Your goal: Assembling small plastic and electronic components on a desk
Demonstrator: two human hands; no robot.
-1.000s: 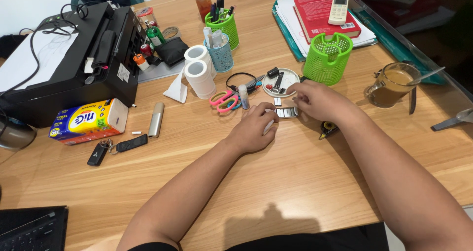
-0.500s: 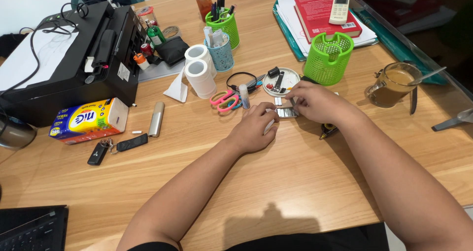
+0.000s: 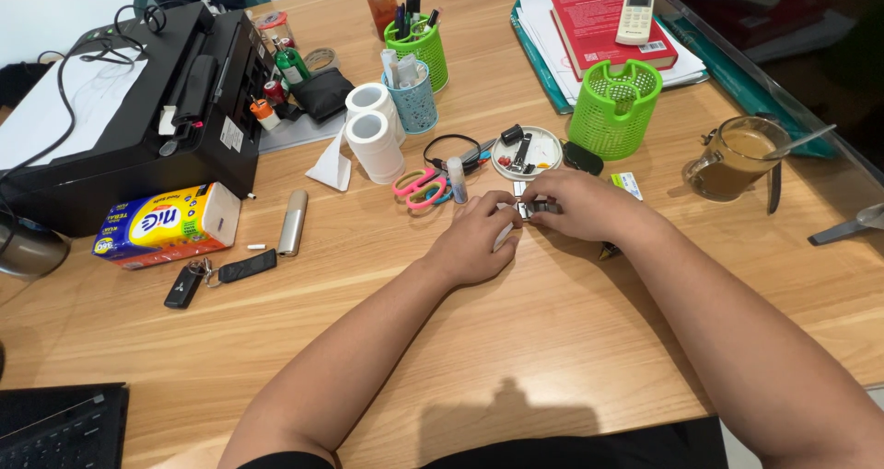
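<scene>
My left hand (image 3: 477, 237) and my right hand (image 3: 580, 204) meet over the wooden desk (image 3: 516, 340), both pinching a small dark and silver metal object (image 3: 531, 208) between their fingertips. A white pen-like piece shows under my left fingers. Just beyond the hands lies a round white dish (image 3: 527, 151) holding small dark items. Pink-handled scissors (image 3: 419, 188) and a small white tube (image 3: 457, 179) lie to the left of the dish.
A black printer (image 3: 138, 110) stands at far left with a tissue pack (image 3: 166, 225), keys (image 3: 216, 274) and a silver lighter-like stick (image 3: 293, 221) before it. Two tape rolls (image 3: 373, 138), green baskets (image 3: 614, 107), a coffee glass (image 3: 732, 161), and a red book (image 3: 603, 23) ring the hands.
Both hands have stayed together on the small metal object, shifting slightly toward me and away from the white dish.
</scene>
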